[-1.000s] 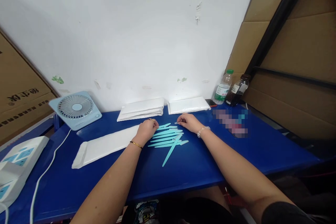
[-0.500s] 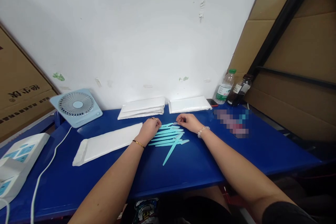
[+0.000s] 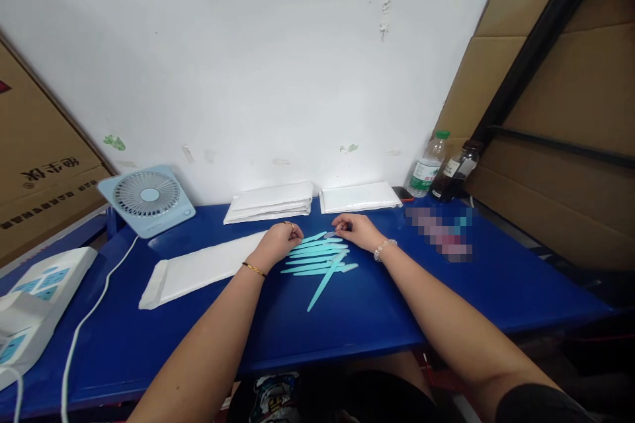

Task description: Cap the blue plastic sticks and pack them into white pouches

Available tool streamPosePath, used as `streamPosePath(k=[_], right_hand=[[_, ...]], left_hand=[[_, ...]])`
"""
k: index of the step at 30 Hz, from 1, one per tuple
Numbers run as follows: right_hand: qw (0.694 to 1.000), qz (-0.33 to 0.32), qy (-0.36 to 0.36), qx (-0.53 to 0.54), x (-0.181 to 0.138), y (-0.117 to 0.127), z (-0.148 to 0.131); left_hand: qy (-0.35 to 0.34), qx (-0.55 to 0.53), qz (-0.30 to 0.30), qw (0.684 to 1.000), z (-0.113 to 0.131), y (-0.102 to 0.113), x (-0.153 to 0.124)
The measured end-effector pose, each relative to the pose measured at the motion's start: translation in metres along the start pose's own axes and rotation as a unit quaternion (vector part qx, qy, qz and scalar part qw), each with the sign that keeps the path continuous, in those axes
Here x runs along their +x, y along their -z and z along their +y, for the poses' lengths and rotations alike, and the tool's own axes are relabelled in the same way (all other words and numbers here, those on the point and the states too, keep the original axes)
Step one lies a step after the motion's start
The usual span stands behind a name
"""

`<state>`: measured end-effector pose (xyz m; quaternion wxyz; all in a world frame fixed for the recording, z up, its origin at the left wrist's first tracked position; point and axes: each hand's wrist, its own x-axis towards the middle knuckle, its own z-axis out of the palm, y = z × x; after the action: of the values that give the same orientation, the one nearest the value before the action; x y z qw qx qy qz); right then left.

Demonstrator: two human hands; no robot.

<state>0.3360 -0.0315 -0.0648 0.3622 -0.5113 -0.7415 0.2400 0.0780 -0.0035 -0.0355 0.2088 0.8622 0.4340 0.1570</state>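
Note:
Several teal eyebrow razors [image 3: 317, 252] lie roughly side by side on the blue table, and one crosses the others at a slant. My left hand [image 3: 278, 242] is closed on the handle of the farthest razor [image 3: 313, 238], whose blade end points right. Opposite it, my right hand [image 3: 361, 232] pinches a small clear blade cap [image 3: 330, 234] beside that razor's tip. Whether cap and blade touch is too small to tell. A white padded mailer [image 3: 208, 268] lies to the left, its right end partly behind my left hand.
White mailers are stacked at the wall, one pile [image 3: 270, 203] left, another [image 3: 360, 197] right, with a phone [image 3: 403, 193] beside it. Two bottles [image 3: 425, 168] stand back right. A fan [image 3: 147, 200] and power strip [image 3: 42, 304] with a white cable [image 3: 94, 310] occupy the left.
My left hand has shifted slightly left with the razor, away from my right hand. The clear cap now shows more plainly at my right fingertips. The loose razors lie as before.

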Motion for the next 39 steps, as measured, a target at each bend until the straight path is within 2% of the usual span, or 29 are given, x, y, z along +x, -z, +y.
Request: streamPosePath(k=[10,18,26,28,30,34,36,39], right_hand=[[1.0,0.011,-0.01,0.001,-0.001,0.0,-0.003],[1.0,-0.003,-0.014,0.024,-0.002,-0.006,-0.011],[0.999,-0.016,-0.042,0.003,-0.002,-0.013,-0.019],[0.999,-0.026,-0.021,-0.006,-0.005,-0.009,-0.022],[0.997,-0.06,0.03,-0.032,-0.011,-0.005,-0.029],[0.97,-0.166,0.116,-0.136,-0.029,-0.001,-0.049],[0.957,-0.177,0.119,-0.195,-0.039,-0.003,-0.06],[0.943,-0.156,0.129,-0.265,-0.056,-0.011,-0.073]], left_hand=[[0.021,-0.022,-0.018,0.999,-0.003,0.0,0.004],[0.021,-0.019,-0.006,1.0,0.0,-0.002,0.005],[0.036,-0.047,-0.027,0.998,0.0,-0.007,0.007],[0.012,-0.026,-0.012,1.0,0.004,-0.004,0.002],[-0.011,0.01,0.001,1.0,0.013,-0.001,-0.007],[-0.03,0.089,-0.058,0.994,0.035,-0.001,-0.027],[-0.031,0.121,-0.081,0.989,0.046,-0.005,-0.035],[-0.029,0.172,-0.078,0.981,0.06,-0.016,-0.046]])
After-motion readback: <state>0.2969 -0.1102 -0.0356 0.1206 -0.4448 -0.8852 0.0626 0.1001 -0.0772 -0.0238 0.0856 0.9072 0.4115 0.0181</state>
